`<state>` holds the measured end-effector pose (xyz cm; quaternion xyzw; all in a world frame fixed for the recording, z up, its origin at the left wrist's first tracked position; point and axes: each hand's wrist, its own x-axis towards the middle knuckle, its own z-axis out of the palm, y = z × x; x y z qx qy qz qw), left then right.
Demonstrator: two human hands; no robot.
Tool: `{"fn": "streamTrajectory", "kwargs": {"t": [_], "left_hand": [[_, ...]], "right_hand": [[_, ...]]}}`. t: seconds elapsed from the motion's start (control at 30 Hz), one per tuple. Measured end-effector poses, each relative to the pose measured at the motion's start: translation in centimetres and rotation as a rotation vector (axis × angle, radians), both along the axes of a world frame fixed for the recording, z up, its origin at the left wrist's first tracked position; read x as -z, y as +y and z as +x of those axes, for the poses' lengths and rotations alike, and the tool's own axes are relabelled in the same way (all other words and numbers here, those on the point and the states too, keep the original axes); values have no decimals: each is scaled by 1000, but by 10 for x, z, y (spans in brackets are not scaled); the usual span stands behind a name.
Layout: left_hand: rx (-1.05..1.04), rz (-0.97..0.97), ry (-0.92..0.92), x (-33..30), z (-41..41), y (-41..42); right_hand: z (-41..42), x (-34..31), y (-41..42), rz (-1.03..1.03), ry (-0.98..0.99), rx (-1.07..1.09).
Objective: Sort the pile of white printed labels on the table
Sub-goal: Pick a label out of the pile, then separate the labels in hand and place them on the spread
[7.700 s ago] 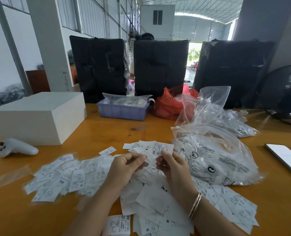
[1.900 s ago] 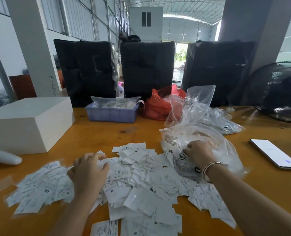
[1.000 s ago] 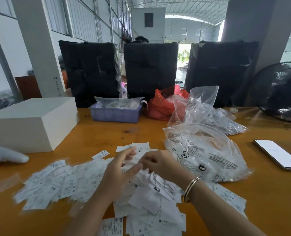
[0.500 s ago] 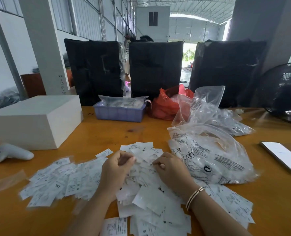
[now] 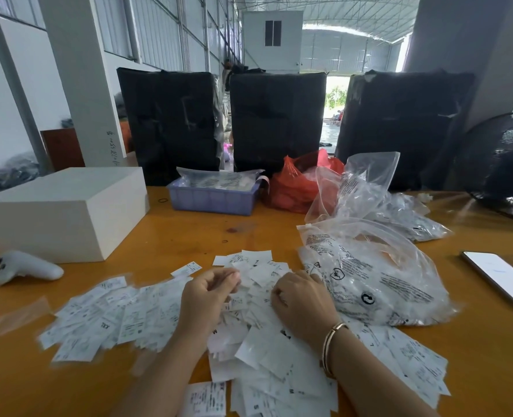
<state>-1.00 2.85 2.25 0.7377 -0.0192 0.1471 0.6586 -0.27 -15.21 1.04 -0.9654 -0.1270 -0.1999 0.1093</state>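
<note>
A loose pile of white printed labels (image 5: 264,347) covers the near middle of the orange table (image 5: 189,236). More labels (image 5: 104,320) lie spread out flat to its left. My left hand (image 5: 207,296) hovers over the pile's middle, its fingers curled and its thumb meeting the fingertips at a label's edge. Beside it, my right hand (image 5: 303,302), with a bracelet at the wrist, rests knuckles-up on the pile. Its fingers curl down into the labels and the fingertips are hidden.
Clear printed plastic bags (image 5: 369,281) lie right of the pile, with a phone (image 5: 501,275) beyond them. On the left are a white box (image 5: 62,206) and a white controller (image 5: 23,267). A purple basket (image 5: 213,200), red bag (image 5: 294,188), fan (image 5: 507,164) and black bundles (image 5: 273,121) stand behind.
My right hand came back from the plastic bag to the pile beside my left hand. Over the last half second both hands have stayed nearly still on the labels.
</note>
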Motion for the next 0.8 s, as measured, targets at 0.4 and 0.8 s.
{"fn": "streamTrajectory", "kwargs": {"t": [0.4,0.8], "left_hand": [[19,-12,29,-1,-1,-4],[23,-56,61,-4,-5,-6]], "right_hand": [[0,3,-1,67,-76,67],[-2,0,6,-125,-19,19]]}}
